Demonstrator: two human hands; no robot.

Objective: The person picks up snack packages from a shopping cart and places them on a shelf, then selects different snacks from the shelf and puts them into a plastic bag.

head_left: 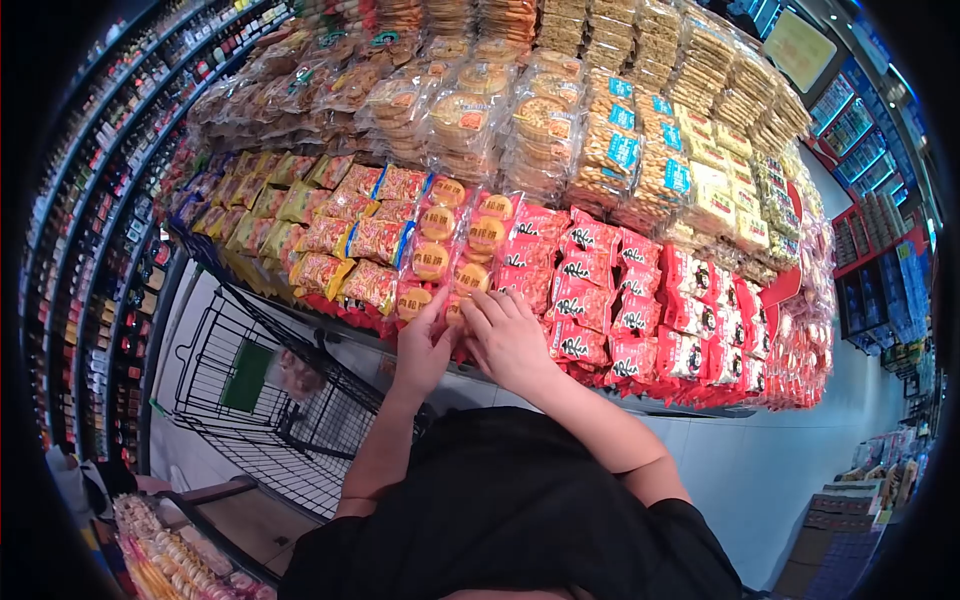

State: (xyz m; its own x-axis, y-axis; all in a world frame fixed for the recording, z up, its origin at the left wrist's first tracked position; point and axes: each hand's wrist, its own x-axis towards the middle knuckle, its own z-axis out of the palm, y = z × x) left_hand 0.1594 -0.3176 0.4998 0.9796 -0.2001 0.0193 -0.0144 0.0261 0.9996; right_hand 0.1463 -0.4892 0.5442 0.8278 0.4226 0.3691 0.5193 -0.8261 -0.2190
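Observation:
Both hands are at the front edge of a display piled with packaged snacks. My left hand [424, 345] touches the lower end of a pink strip of packs with round yellow labels [432, 260]; its fingers point up and the thumb is apart. Beside it, my right hand [507, 338] lies palm down with fingers spread over the bottom of a second such strip [487, 237]. To the right are rows of red packets with black writing [583, 285]. Colourful packets with blue and yellow edges [376, 240] lie to the left.
A black wire shopping cart [270, 425] stands at lower left, holding a clear bag. Stacks of bagged flat biscuits [465, 112] rise behind the packets. Tall bottle shelves [100, 230] line the left; more shelves [880, 270] stand at right. Other snacks [170, 550] lie at bottom left.

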